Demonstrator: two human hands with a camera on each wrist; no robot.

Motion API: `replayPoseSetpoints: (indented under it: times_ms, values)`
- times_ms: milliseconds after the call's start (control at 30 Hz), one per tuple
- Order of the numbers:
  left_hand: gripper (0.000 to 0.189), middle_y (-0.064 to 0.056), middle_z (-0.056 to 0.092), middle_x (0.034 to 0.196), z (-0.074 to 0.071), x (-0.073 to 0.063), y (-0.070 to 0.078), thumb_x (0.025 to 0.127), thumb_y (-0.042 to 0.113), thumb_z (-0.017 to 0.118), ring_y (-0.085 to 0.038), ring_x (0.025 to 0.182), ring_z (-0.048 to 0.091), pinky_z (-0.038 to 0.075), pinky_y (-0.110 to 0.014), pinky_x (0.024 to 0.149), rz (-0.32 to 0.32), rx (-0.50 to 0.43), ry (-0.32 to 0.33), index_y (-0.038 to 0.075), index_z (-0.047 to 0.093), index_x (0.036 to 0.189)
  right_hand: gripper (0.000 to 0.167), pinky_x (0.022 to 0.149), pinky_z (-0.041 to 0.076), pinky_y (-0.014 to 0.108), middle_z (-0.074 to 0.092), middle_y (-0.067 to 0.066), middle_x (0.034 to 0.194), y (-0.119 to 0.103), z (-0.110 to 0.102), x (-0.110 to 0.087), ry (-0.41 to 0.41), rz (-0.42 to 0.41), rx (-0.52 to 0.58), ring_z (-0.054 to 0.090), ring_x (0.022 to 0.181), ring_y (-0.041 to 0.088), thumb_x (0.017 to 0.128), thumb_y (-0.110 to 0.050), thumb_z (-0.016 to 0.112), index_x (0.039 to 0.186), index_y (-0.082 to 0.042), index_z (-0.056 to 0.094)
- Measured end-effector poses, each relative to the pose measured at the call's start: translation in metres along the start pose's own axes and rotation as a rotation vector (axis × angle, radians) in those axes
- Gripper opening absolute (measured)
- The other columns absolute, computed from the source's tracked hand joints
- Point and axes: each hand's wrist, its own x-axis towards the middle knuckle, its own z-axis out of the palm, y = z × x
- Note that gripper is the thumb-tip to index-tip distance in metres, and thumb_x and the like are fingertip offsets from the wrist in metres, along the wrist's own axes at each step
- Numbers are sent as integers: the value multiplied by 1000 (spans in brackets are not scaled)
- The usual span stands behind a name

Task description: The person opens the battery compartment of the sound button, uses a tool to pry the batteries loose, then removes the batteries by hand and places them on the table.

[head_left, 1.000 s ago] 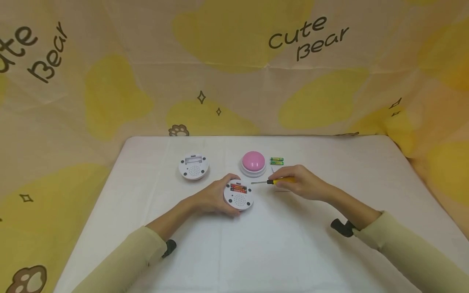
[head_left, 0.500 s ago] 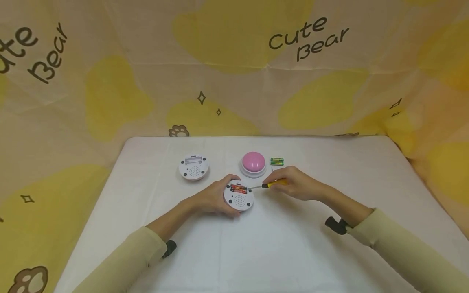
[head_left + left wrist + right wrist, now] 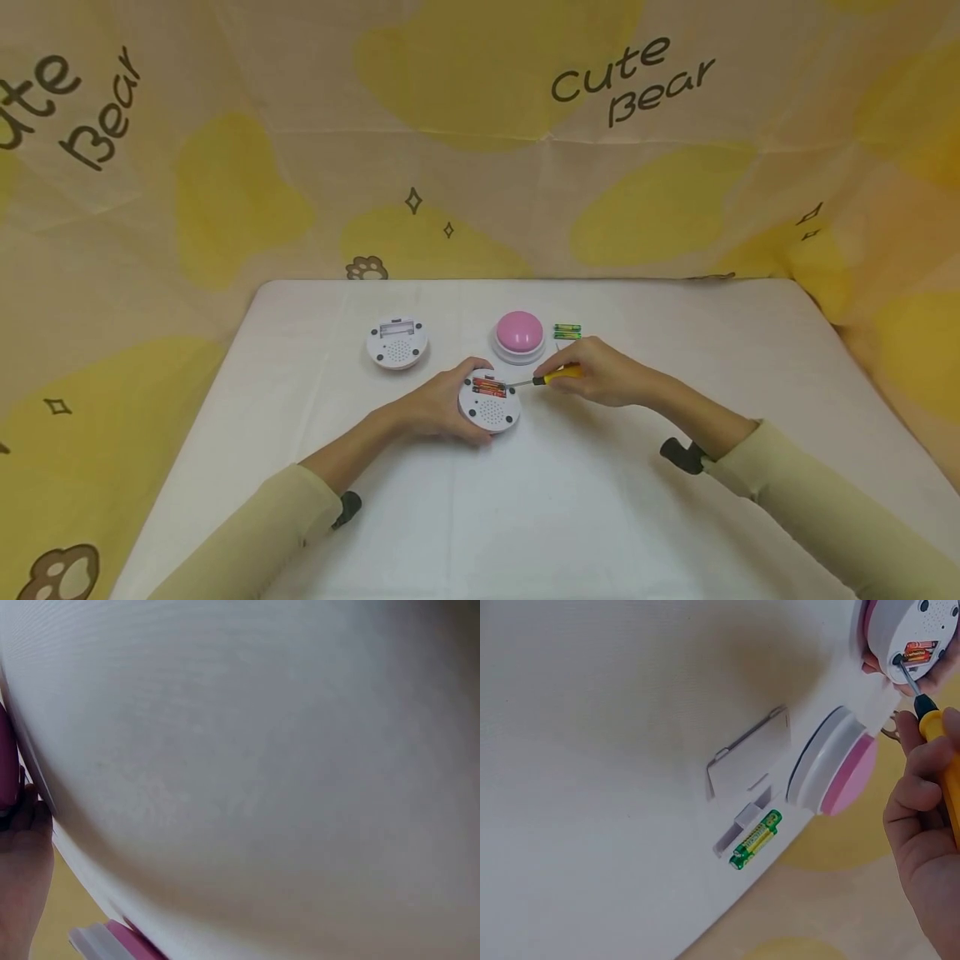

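Gripping upturned round white-and-pink plastic unit [image 3: 492, 412] in left hand [image 3: 441, 406], on person's side of pink-domed white plastic button [image 3: 519, 332]; red cylindrical batteries [image 3: 489, 387] inside. Gripping yellow-handled metal screwdriver [image 3: 934, 727] in right hand [image 3: 603, 372], on button's near right; can't confirm tip contact. Right of button: green cylindrical batteries [image 3: 567, 332], thin white rectangular plate [image 3: 750, 754], mostly hidden in head view. Left wrist view: left hand, unit cut off.

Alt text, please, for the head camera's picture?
A right hand points a yellow-handled screwdriver at an upturned round white plastic device, bearing red batteries, in the left hand. Beyond are a pink-domed white button, two green batteries, and another white device, its battery slot empty.
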Motion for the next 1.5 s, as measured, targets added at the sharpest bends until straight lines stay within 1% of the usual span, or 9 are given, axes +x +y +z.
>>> replayPoseSetpoints:
  times_ms: [167, 267, 467, 600, 800, 900, 1067, 1167, 1500]
  values:
    - [98, 3, 59, 120, 1, -1, 1, 67, 30, 93, -16, 108, 56, 41, -38, 100, -7, -8, -2, 21, 34, 145, 24, 91, 52, 35, 73, 2, 111, -2, -1, 1, -12, 3, -2, 61, 101, 20, 91, -3, 70, 114, -6, 74]
    - [100, 3, 59, 121, 2, -1, 1, 67, 33, 93, -16, 108, 56, 42, -39, 100, -18, -20, -3, 21, 33, 146, 24, 94, 51, 39, 73, 3, 111, 0, 0, 2, -19, 1, 4, 62, 103, 21, 91, -3, 70, 115, -6, 74]
    - [97, 2, 59, 118, 2, -1, 3, 70, 41, 90, -17, 104, 56, 45, -37, 93, -41, 6, 2, 23, 32, 146, 24, 96, 50, 41, 73, 3, 111, 2, 1, 3, -22, -1, 23, 62, 104, 22, 91, -1, 69, 114, -5, 74]
    - [96, 2, 58, 119, 1, -2, 4, 71, 39, 90, -17, 104, 56, 44, -37, 94, -38, 5, -4, 23, 32, 146, 25, 97, 49, 42, 73, 3, 111, 7, 2, 3, -16, -9, 43, 63, 104, 22, 91, 0, 69, 114, -5, 74]
    - [95, 2, 59, 118, 1, -2, 4, 70, 32, 91, -17, 103, 57, 44, -37, 93, -25, -18, -10, 22, 32, 145, 25, 98, 48, 43, 73, 5, 112, 15, 8, 1, 2, -24, 119, 65, 106, 22, 91, 1, 68, 115, -4, 73]
    - [95, 1, 59, 117, 1, -2, 4, 70, 31, 91, -17, 103, 57, 43, -37, 93, -21, -18, -11, 21, 32, 145, 25, 97, 49, 40, 73, 6, 113, 17, 10, 0, 11, -28, 140, 65, 107, 22, 91, 2, 68, 116, -3, 72]
    - [95, 1, 59, 118, 1, -2, 3, 71, 31, 91, -17, 103, 57, 43, -37, 94, -18, -25, -16, 21, 32, 145, 26, 92, 49, 29, 73, 6, 114, 19, 13, -1, 32, -17, 157, 64, 107, 22, 91, 3, 67, 117, -3, 72]
    - [95, 1, 59, 118, 1, -2, 4, 71, 30, 91, -18, 103, 57, 43, -37, 94, -17, -29, -20, 21, 32, 145, 27, 88, 48, 25, 73, 6, 113, 21, 14, -2, 43, -17, 168, 64, 106, 22, 91, 4, 67, 116, -2, 72]
    - [96, 1, 59, 118, 2, -2, 4, 71, 32, 91, -17, 104, 56, 42, -37, 95, -20, -32, -21, 21, 32, 146, 27, 73, 44, 27, 73, 8, 113, 31, 19, -6, 73, -30, 236, 62, 101, 23, 91, 5, 66, 116, -3, 73]
